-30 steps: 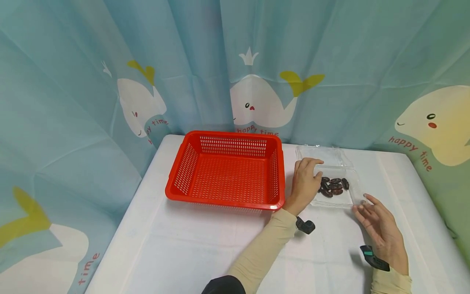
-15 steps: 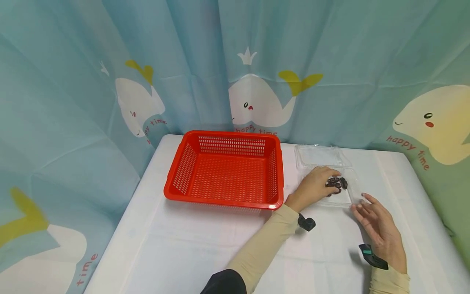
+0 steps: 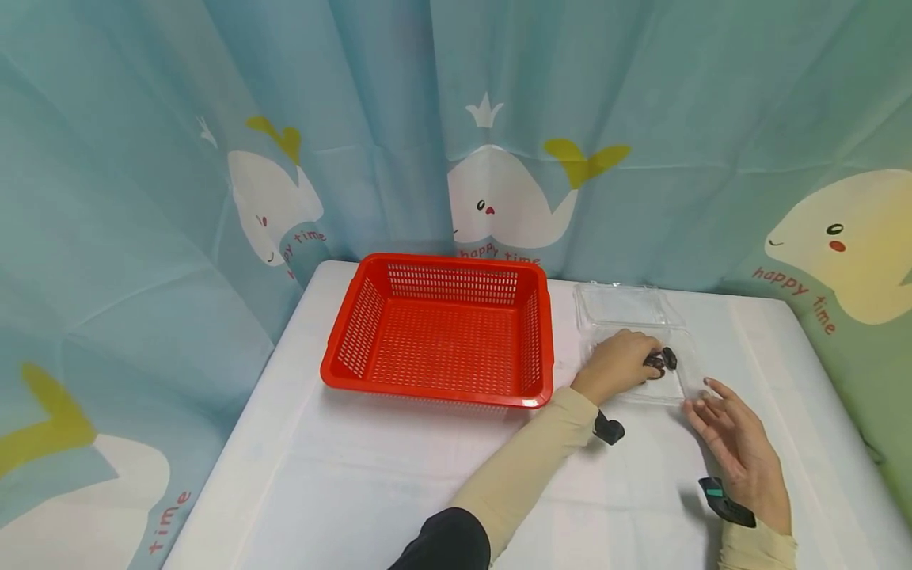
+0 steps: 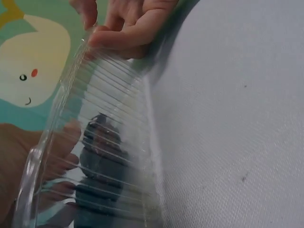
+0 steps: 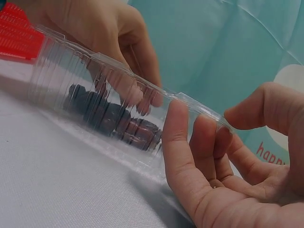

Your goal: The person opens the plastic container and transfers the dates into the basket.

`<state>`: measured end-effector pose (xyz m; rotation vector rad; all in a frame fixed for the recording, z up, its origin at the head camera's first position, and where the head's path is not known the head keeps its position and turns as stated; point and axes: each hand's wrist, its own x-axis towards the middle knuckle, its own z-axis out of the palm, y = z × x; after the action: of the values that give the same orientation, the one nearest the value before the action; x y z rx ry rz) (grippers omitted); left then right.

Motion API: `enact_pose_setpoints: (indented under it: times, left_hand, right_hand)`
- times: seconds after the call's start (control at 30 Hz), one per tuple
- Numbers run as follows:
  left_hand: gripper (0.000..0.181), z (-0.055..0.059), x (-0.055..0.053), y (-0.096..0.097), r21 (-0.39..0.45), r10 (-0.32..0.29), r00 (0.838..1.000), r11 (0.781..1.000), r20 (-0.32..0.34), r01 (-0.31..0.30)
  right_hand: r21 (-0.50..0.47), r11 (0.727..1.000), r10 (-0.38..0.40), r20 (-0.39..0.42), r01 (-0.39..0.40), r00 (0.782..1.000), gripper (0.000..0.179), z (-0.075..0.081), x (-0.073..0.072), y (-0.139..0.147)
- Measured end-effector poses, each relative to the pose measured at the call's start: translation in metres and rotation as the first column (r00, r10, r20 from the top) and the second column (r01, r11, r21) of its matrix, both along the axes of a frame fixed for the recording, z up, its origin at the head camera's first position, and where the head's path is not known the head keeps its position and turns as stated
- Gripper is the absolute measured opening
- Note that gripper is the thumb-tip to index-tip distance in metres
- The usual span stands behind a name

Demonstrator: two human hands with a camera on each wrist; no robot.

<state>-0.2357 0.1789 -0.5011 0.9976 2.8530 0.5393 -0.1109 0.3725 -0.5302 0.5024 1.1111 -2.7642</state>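
A clear plastic clamshell box point(image 3: 663, 392) lies on the table with its lid point(image 3: 623, 305) folded back. Several dark brown dates point(image 3: 670, 359) are inside, some hidden by my left hand point(image 3: 618, 360). That hand reaches into the box from the left, thumb and fingertips right at the dates; I cannot tell whether they hold one. In the right wrist view the dates point(image 5: 111, 116) show through the ribbed side wall, below the left fingertips point(image 5: 137, 95). At the box's near right corner, my right hand point(image 3: 741, 451) pinches the rim between thumb and fingers.
A red plastic basket point(image 3: 436, 397) with perforated sides stands left of the box, its inside in view. White cloth covers the table point(image 3: 356, 483). A blue-green curtain point(image 3: 385, 95) with whale prints hangs behind and along the sides.
My left hand has moved right and down into the box from over its left edge, covering more of the dates. My right hand has stayed at the corner.
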Motion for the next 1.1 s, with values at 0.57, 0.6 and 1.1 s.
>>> enact_pose_setpoints:
  times: [0.57, 0.6, 1.1]
  left_hand:
    - [0.022, -0.004, 0.014, 0.024, -0.293, -0.025, 0.984, 0.956, -0.174, -0.028]
    - [0.022, -0.003, 0.014, 0.025, -0.3, -0.026, 0.984, 0.954, -0.173, -0.027]
    - [0.014, 0.0, 0.014, 0.024, -0.331, -0.097, 0.968, 0.943, -0.233, 0.015]
  right_hand:
    - [-0.006, 1.0, -0.006, -0.005, 0.006, 1.0, 0.026, 0.0, 0.003, 0.0]
    - [-0.006, 1.0, -0.001, -0.014, 0.001, 1.0, 0.026, 0.0, 0.003, 0.001]
    - [0.053, 0.998, 0.023, 0.051, -0.026, 0.998, 0.027, -0.002, 0.003, 0.002]
